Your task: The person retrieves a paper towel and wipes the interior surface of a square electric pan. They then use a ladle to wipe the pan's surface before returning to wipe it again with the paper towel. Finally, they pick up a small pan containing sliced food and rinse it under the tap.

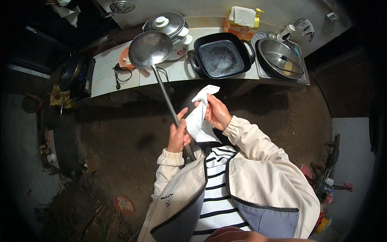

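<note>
My left hand (178,134) is closed around the long handle of a large metal ladle (150,48), whose round bowl is raised at the upper left, in front of the counter. White paper or cloth (198,121) hangs between my hands. My right hand (216,112) pinches its upper part, while its left edge touches my left hand. Beyond my hands, a black square electric pan (222,56) with two side handles stands on the tiled counter. Its ribbed inside looks wet. The handle's lower end passes in front of my jacket.
A lidded pot (164,22), an orange dish (124,57) and a black power cord (123,77) are on the counter (104,69). At the right, a metal basin (279,57) sits in the sink. A wok (70,74) rests on the stove at left.
</note>
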Tool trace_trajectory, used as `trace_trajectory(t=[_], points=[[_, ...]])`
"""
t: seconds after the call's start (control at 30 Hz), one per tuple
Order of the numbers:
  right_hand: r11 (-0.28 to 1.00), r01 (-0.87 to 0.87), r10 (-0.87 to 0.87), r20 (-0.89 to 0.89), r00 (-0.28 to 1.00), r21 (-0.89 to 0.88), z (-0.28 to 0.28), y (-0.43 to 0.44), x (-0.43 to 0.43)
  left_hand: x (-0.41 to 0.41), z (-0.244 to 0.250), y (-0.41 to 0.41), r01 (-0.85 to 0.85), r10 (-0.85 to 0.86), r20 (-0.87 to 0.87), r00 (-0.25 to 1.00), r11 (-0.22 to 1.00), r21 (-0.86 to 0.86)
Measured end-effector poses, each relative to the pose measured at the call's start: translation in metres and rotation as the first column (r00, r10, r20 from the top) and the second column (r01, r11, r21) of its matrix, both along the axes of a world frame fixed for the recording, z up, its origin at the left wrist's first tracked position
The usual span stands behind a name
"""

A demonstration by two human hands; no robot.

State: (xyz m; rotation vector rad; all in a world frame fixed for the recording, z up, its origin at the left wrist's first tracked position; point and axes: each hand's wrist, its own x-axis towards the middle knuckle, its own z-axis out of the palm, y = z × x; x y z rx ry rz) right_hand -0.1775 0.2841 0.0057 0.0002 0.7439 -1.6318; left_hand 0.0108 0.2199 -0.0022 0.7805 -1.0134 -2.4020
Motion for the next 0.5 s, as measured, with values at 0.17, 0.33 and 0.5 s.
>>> trace_trajectory(t=[0.17,0.33,0.5], points=[[0.999,0.023,-0.020,0.102,0.995,-0.022,-0.028,-0.009,-0.016,-0.006,0.000,-0.003,-0.005,0.003,0.043,0.999,0.999,0.043],[0.998,0.061,-0.061,0.102,0.993,0.001,-0.011,-0.018,-0.009,-0.011,-0.001,-0.001,-0.016,0.014,0.048,0.999,0.999,0.032],[0.996,0.039,-0.040,0.010,0.999,0.079,-0.013,-0.024,-0.012,-0.018,-0.007,-0.005,0.017,-0.009,0.136,0.991,0.998,-0.059]])
